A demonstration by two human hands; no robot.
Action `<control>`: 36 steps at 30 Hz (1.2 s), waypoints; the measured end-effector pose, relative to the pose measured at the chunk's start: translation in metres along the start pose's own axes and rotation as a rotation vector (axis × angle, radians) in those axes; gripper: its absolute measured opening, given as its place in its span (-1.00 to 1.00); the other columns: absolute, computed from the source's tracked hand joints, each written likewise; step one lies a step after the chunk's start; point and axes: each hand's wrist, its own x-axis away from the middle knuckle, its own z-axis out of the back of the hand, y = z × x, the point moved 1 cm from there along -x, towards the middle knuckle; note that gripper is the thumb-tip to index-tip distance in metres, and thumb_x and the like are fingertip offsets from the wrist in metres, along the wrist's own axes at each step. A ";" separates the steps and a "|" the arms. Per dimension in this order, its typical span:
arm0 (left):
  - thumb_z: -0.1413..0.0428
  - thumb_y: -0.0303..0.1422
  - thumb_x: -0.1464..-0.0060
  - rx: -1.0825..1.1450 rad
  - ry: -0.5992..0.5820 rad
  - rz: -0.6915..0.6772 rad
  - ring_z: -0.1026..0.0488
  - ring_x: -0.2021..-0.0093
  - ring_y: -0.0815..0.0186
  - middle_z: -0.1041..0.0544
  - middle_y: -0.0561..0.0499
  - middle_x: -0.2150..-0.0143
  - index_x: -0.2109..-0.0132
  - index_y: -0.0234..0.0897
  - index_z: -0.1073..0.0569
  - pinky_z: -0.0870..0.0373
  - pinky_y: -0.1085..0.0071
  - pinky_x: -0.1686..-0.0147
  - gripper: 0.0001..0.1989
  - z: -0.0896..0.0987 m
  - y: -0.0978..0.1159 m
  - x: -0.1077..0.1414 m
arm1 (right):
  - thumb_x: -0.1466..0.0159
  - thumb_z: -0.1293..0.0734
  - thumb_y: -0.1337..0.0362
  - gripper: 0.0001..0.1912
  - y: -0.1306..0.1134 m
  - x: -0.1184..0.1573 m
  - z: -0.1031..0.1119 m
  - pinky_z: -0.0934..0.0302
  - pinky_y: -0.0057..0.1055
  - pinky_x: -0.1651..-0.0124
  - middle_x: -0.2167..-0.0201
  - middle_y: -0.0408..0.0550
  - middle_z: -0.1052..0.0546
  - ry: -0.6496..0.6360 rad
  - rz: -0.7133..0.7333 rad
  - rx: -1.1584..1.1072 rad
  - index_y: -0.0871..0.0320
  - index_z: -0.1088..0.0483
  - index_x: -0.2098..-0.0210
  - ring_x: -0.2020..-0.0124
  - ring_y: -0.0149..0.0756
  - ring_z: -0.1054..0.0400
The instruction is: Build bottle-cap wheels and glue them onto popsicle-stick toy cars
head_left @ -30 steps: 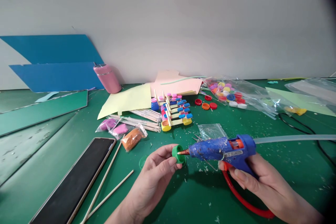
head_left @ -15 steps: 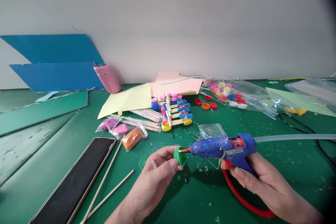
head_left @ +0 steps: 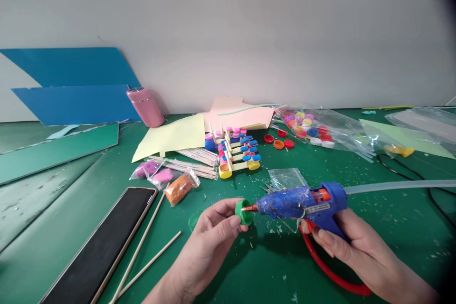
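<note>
Between thumb and fingers, my left hand (head_left: 217,232) pinches a green bottle cap (head_left: 245,213), its open side turned toward the right. My right hand (head_left: 366,247) is wrapped around the grip of a blue hot glue gun (head_left: 302,202), with a finger at the orange trigger. The gun's copper-coloured nozzle points left into the cap; whether it touches the inside I cannot tell. A long translucent glue stick (head_left: 399,186) sticks out of the gun's rear. Below the gun, a red scissor handle (head_left: 333,278) is partly covered by my right hand.
A phone (head_left: 103,242) and wooden sticks (head_left: 151,263) lie left. Behind are wrapped orange clay (head_left: 179,189), an assembled row of caps and sticks (head_left: 238,152), loose caps (head_left: 279,144) and a bag of caps (head_left: 308,123). A pink cup (head_left: 145,107) stands by the wall.
The glue gun's nozzle has dipped slightly lower within the green cap. Both hands keep their grips, and the rest looks the same.
</note>
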 end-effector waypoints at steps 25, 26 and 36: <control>-0.21 -0.42 0.14 -0.015 0.032 0.008 -0.32 0.34 0.37 -0.46 -0.02 0.32 0.23 -0.31 -0.52 -0.26 0.47 0.27 -0.76 0.001 0.000 -0.001 | -0.23 -0.19 0.10 -0.79 -0.002 0.000 -0.003 -0.25 -0.52 0.47 0.40 -0.12 -0.46 0.026 -0.028 -0.058 0.01 -0.34 0.22 0.50 -0.40 -0.28; -0.21 -0.42 0.14 -0.017 0.037 0.010 -0.32 0.33 0.37 -0.47 -0.02 0.32 0.23 -0.30 -0.51 -0.25 0.46 0.26 -0.76 0.001 -0.001 -0.001 | -0.23 -0.19 0.10 -0.80 -0.002 0.000 -0.003 -0.25 -0.52 0.47 0.39 -0.11 -0.46 0.025 -0.026 -0.055 0.01 -0.34 0.22 0.50 -0.41 -0.28; -0.19 -0.42 0.12 -0.051 0.013 -0.012 -0.31 0.34 0.37 -0.45 -0.01 0.35 0.21 -0.29 -0.50 -0.25 0.48 0.28 -0.75 0.003 -0.002 -0.002 | -0.23 -0.18 0.08 -0.74 0.000 -0.003 -0.003 -0.27 -0.46 0.44 0.37 -0.05 -0.45 0.040 -0.054 -0.067 0.06 -0.33 0.19 0.40 -0.32 -0.32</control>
